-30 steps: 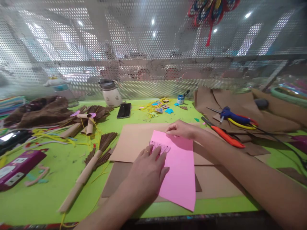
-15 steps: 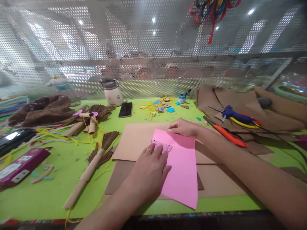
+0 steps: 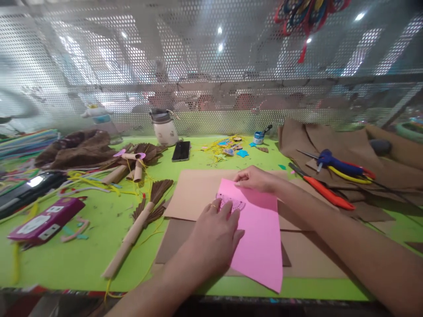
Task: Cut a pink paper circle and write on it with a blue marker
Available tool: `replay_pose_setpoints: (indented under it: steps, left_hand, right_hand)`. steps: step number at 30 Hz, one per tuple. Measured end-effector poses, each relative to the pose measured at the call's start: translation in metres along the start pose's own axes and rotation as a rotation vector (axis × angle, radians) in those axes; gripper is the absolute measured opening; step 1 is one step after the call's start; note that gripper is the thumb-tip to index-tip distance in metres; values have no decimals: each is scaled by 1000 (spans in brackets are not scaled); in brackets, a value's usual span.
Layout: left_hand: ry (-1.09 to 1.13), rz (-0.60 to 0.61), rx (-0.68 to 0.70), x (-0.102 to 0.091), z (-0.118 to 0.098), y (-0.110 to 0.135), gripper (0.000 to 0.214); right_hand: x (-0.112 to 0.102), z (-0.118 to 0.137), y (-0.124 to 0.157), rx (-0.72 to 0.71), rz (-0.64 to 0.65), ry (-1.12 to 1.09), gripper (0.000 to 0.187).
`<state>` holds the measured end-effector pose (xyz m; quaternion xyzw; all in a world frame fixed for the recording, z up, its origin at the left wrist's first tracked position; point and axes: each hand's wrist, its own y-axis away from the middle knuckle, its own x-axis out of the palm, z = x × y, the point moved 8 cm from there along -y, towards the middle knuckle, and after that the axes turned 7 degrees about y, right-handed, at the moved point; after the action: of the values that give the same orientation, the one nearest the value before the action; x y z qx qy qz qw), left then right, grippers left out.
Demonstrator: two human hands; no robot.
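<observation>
A sheet of pink paper (image 3: 259,237) lies on top of brown paper sheets (image 3: 194,189). On its upper left part rests a small half-round piece with small holes (image 3: 235,203), see-through and pinkish, like a protractor. My left hand (image 3: 216,233), a ring on one finger, lies over this piece with fingers spread, the tips pressing it onto the pink paper. At the paper's top edge, my right hand (image 3: 253,178) has thumb and curled fingers closed on the pink paper. Part of the half-round piece is hidden under my left fingers.
Left of the sheets lie a pleated brown paper broom shape (image 3: 142,224) and a purple box (image 3: 48,220). Behind are a phone (image 3: 181,151), a bottle (image 3: 164,127) and a small blue pot (image 3: 258,137). An orange-handled cutter (image 3: 327,193) and blue-wrapped scissors (image 3: 337,163) lie right.
The view has turned slightly left, so everything sits further right in the picture. Both hands keep their places on the pink paper.
</observation>
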<state>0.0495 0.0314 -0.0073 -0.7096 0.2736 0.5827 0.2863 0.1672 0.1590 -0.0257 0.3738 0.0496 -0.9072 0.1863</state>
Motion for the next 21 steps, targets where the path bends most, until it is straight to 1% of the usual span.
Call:
replay_pose_setpoints:
  steps: [10, 21]
  left_hand:
    - [6, -26, 8, -1, -2, 1, 41]
    - [10, -3, -5, 1, -1, 2, 43]
  right_hand:
    - [1, -3, 1, -20, -29, 14, 23]
    - [3, -6, 2, 1, -55, -10, 19]
